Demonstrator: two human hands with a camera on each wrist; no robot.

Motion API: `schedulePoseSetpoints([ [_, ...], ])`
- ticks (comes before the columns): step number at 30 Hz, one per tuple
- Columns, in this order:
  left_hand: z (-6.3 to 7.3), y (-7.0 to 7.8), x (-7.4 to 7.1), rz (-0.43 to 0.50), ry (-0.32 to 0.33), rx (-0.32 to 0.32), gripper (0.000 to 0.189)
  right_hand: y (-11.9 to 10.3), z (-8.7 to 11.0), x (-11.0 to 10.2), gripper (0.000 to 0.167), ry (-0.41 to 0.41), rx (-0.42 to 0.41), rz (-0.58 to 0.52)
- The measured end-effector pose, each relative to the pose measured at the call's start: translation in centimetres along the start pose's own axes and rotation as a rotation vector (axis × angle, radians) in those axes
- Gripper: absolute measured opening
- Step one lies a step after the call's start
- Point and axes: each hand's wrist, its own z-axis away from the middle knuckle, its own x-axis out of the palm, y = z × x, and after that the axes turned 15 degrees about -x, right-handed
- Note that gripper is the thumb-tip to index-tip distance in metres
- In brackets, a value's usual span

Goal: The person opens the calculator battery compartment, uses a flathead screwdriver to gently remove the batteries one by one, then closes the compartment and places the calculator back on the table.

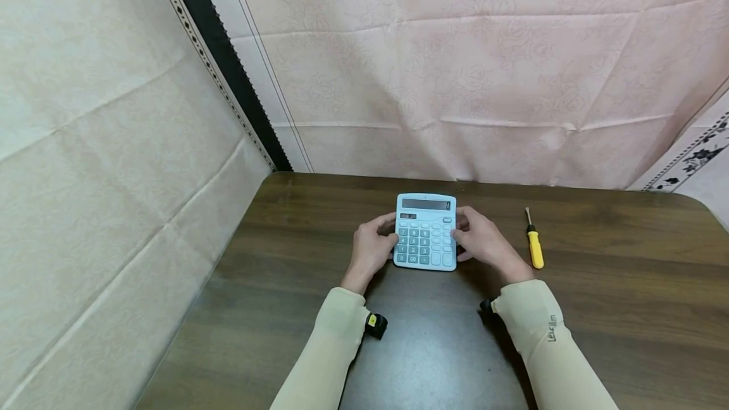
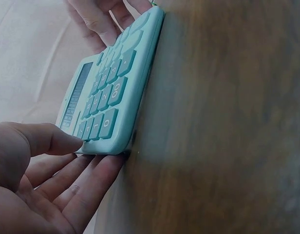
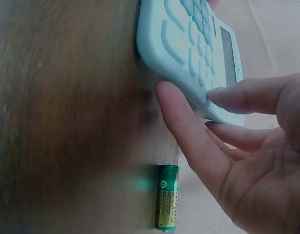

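A light blue calculator is held between both hands, face up, its display showing a 0 in the head view. At its left edge my left hand grips it, the thumb on the front and the fingers curled behind, as the left wrist view shows. My right hand pinches the opposite edge, with the thumb on the face and the fingers along the side and underneath. In the right wrist view a green and gold battery lies on the table near my right hand; the head view does not show it.
A screwdriver with a yellow handle lies on the brown wooden table, right of the right hand. A pale patterned cloth hangs behind the table's far edge, and another cloth hangs along the left.
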Motion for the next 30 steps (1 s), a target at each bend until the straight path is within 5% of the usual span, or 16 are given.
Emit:
schedulePoseSetpoints([
  [30, -0.08, -0.04, 0.05, -0.031, -0.002, -0.009, 0.043, -0.02, -0.12, 0.04, 0.056, -0.048, 0.059, 0.019],
])
